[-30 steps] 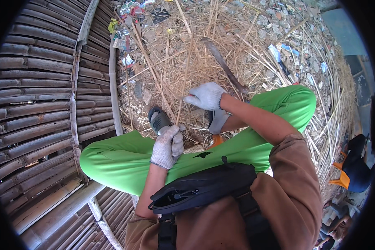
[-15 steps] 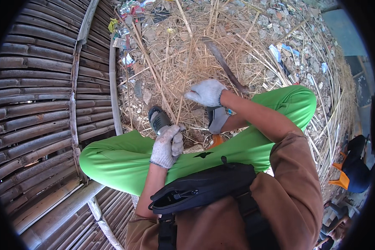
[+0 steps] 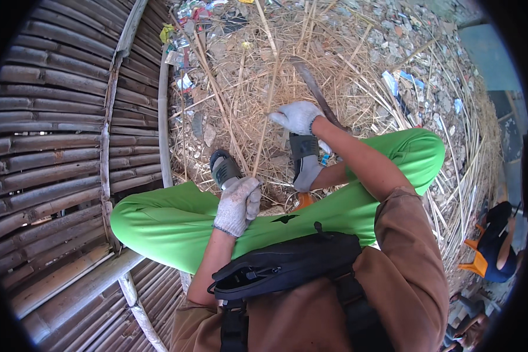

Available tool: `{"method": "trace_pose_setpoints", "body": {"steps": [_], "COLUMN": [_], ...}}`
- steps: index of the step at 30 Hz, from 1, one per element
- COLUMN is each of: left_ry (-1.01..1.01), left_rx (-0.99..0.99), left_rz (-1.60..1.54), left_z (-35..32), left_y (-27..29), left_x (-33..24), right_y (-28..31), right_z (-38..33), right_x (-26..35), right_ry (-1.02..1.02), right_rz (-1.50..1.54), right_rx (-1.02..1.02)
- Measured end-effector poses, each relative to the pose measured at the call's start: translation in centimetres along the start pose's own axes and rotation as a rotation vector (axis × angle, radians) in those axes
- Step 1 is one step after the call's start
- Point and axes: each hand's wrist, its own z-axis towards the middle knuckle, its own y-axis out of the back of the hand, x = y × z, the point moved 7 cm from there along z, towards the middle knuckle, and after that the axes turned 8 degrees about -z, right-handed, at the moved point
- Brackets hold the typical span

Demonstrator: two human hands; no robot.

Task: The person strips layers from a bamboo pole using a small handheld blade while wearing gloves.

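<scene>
My left hand [image 3: 238,206], in a whitish knit glove soiled over the knuckles, is closed round the lower end of a thin bamboo strip [image 3: 260,149] above my green trouser leg. From there the pale strip points up and away from me. Farther along it, my right hand [image 3: 299,117], in a similar glove, pinches the strip between thumb and fingers; the fingertips' exact hold is partly hidden. Just beyond the right hand lies a long, dark curved blade [image 3: 315,88] on the shavings, its near end hidden behind my wrist.
Pale shavings and strips [image 3: 328,53] cover the ground, with litter and rubble around them. A bamboo slat wall [image 3: 53,141] stands at the left. My sandalled feet [image 3: 224,167] are beneath my hands. Another person [image 3: 498,246] sits near an orange chair [image 3: 474,258] at the far right.
My right hand has moved a little farther from me along the strip. The left hand keeps its hold near my lap. At the far right, the other person has shifted.
</scene>
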Motion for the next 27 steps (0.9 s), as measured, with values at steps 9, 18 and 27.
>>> {"method": "trace_pose_setpoints", "body": {"steps": [9,18,27], "left_ry": [-0.024,-0.028,-0.028], "left_rx": [-0.091,-0.1,-0.076], "left_rz": [0.059,0.105,0.046], "left_z": [0.2,0.6,0.6], "left_y": [1.1,1.1,1.1], "left_x": [-0.1,0.1,-0.5], "right_y": [-1.3,-0.7,-0.9], "right_z": [-7.2,-2.2,2.9], "right_x": [8.5,4.5,0.7], "right_ry": [0.273,0.156,0.082], "right_rz": [0.048,-0.081,-0.086], "right_rx": [0.067,0.026,-0.034]}}
